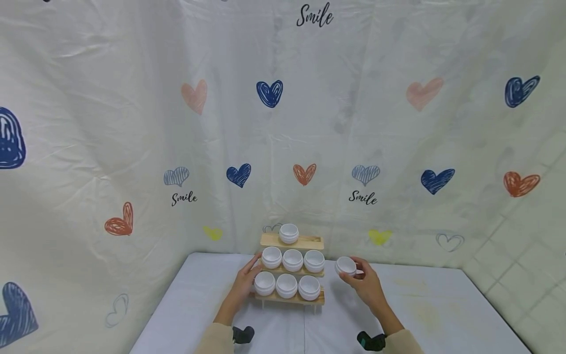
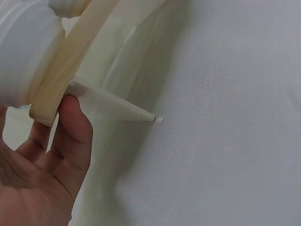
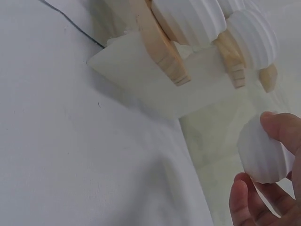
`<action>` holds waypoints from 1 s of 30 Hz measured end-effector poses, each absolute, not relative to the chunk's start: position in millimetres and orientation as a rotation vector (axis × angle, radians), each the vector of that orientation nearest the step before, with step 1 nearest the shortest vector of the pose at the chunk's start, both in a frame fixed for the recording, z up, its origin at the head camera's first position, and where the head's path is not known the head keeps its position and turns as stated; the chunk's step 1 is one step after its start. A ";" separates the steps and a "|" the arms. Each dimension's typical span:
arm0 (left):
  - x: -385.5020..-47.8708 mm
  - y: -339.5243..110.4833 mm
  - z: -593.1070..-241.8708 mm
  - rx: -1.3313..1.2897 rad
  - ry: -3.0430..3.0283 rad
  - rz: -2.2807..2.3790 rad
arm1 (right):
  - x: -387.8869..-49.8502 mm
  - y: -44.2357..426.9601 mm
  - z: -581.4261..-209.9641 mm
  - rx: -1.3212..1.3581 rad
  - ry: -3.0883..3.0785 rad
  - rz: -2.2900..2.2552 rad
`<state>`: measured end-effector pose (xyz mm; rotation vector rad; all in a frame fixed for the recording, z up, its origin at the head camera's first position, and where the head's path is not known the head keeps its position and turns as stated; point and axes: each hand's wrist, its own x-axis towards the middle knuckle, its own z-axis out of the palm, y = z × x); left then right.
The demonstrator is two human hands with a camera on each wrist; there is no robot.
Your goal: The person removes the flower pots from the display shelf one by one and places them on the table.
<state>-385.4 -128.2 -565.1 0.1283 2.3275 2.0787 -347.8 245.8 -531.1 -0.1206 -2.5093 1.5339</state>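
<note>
A tiered wooden stand (image 1: 313, 242) holds white ribbed cups: one on the top board, three on the middle board, three on the bottom. My left hand (image 1: 240, 287) grips the stand's left side; in the left wrist view, the fingers of this hand (image 2: 44, 174) curl round the end of a wooden board (image 2: 70, 61), just below a cup (image 2: 28, 49). To the right of the stand, my right hand (image 1: 369, 290) pinches another white cup (image 1: 346, 265) off the table. The right wrist view shows this cup (image 3: 263, 150) between the thumb and fingers of the hand (image 3: 282, 202), apart from the boards.
The stand rests on a table (image 1: 424, 295) covered in white cloth. Behind it hangs a pale curtain (image 1: 318, 137) printed with hearts and "Smile". A dark band (image 1: 243, 335) is at the left wrist and another (image 1: 371, 341) at the right.
</note>
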 end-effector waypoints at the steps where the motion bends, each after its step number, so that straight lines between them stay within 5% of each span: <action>1: -385.5 -128.3 -565.1 0.131 2.328 2.079 | -347.8 245.6 -531.5 -0.125 -2.509 1.536; 30: -384.9 -126.1 -566.2 0.110 2.327 2.112 | -371.6 252.5 -563.9 -0.244 -2.475 1.631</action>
